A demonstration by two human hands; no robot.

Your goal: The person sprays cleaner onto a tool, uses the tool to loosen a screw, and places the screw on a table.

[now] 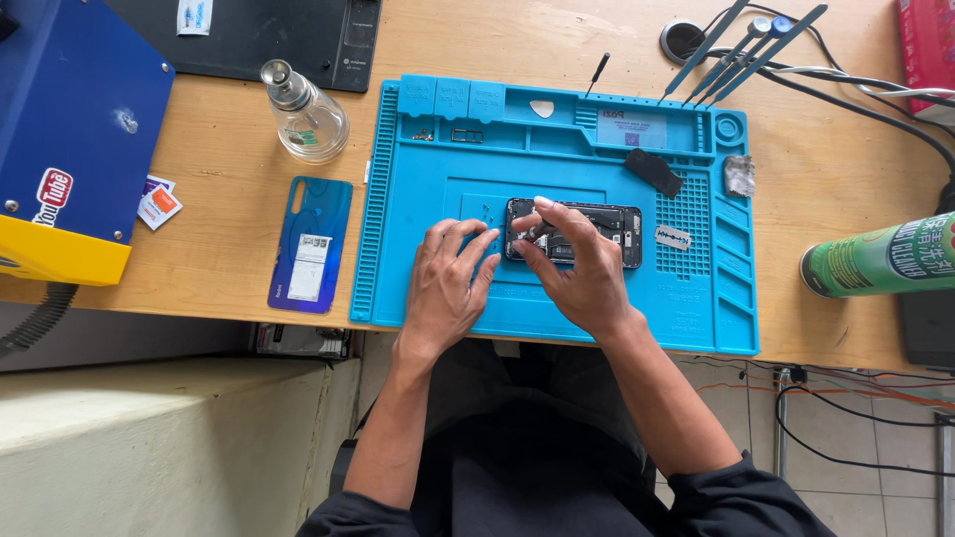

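phone: opened smartphone [587, 232], back cover off, dark internals exposed
pose: flat, lengthwise left to right
place: middle of my blue repair mat [418, 239]
contact: my fingertips on its left end

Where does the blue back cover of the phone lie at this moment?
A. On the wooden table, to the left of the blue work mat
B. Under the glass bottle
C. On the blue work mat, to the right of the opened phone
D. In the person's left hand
A: the blue back cover lies flat on the wooden table, just left of the blue work mat, apart from the glass bottle and from the left hand.
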